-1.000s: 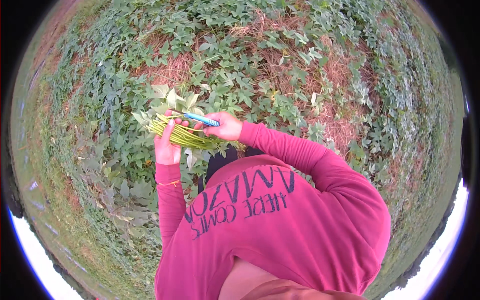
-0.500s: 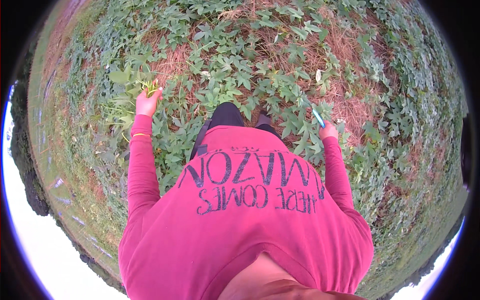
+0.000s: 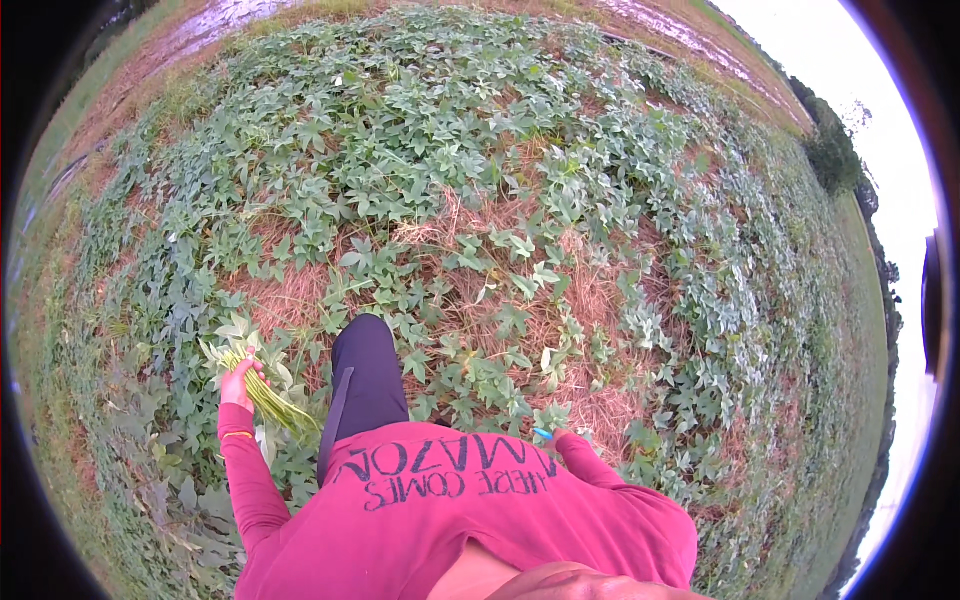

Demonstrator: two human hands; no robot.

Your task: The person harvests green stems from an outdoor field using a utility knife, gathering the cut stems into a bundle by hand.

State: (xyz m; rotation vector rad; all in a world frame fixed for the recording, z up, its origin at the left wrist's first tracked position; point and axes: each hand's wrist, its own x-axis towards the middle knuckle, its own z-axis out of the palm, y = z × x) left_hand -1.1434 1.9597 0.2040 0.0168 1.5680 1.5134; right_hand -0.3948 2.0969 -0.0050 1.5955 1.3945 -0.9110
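Observation:
My left hand (image 3: pixel 240 380) is closed round a bunch of cut leafy stems (image 3: pixel 270 402). Pale green stalks slant down to the right from the fist, and broad lobed leaves fan out around it. Close by my right side, my right hand (image 3: pixel 559 433) shows only in small part beyond the sleeve. A slim blue tool (image 3: pixel 543 434) pokes out of it; its working end cannot be made out among the leaves.
Low green vines (image 3: pixel 420 150) with lobed leaves spread over the ground. Dry straw (image 3: pixel 590 300) lies between them. My dark-trousered knee (image 3: pixel 370 370) is raised ahead. Wet, muddy strips (image 3: pixel 225 22) run along the far edge, with trees (image 3: pixel 835 150) at the far right.
The view has tilted up toward the far ground. My left hand, still gripping the stems, sits lower in view, stalks now pointing right. My right hand has drawn closer to my body. One knee is further forward.

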